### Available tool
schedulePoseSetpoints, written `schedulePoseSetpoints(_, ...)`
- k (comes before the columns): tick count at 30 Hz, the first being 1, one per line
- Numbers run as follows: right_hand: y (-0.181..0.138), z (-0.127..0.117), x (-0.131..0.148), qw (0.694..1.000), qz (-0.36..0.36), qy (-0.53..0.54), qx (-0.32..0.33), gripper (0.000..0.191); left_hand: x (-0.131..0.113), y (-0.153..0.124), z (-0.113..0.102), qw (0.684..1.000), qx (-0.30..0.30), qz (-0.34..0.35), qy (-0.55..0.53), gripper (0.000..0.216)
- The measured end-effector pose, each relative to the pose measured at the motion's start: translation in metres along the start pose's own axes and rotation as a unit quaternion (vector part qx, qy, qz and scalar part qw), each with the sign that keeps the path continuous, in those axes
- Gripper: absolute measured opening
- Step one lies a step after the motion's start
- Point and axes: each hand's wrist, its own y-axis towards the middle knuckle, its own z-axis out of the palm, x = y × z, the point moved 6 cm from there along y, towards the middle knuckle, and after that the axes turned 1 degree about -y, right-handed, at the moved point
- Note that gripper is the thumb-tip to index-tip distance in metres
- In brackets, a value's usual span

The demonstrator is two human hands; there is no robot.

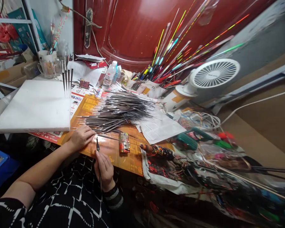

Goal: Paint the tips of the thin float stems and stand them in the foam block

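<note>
Holds a thin stick [116,138] over the orange board [109,159] in the curled left hand [82,137]. Pinches a black-tipped brush [98,146] in the right hand [104,167], with the tip close by the stick. Best to keep the stick still and touch softly. Can spot white numbers on the red paper [46,136], but cannot read the bottle label [108,77].

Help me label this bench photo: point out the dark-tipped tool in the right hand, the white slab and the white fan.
Dark-tipped tool [98,146]: head view, on its dark section below the tip.
White slab [35,106]: head view, middle of its top face.
White fan [215,74]: head view, on its front grille.
</note>
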Motion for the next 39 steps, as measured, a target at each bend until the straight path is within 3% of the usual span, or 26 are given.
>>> schedulePoseSetpoints(34,0.0015,0.0048,0.0031,0.999,0.009,-0.031,0.015,0.061,0.0004,-0.0018,0.0015,1.000,-0.002,0.003,-0.005,0.020)
schedulePoseSetpoints(39,0.0017,0.0026,0.0043,1.000,-0.003,-0.031,0.001,0.062,0.0001,-0.0003,0.0016,1.000,0.021,-0.010,0.002,0.026)
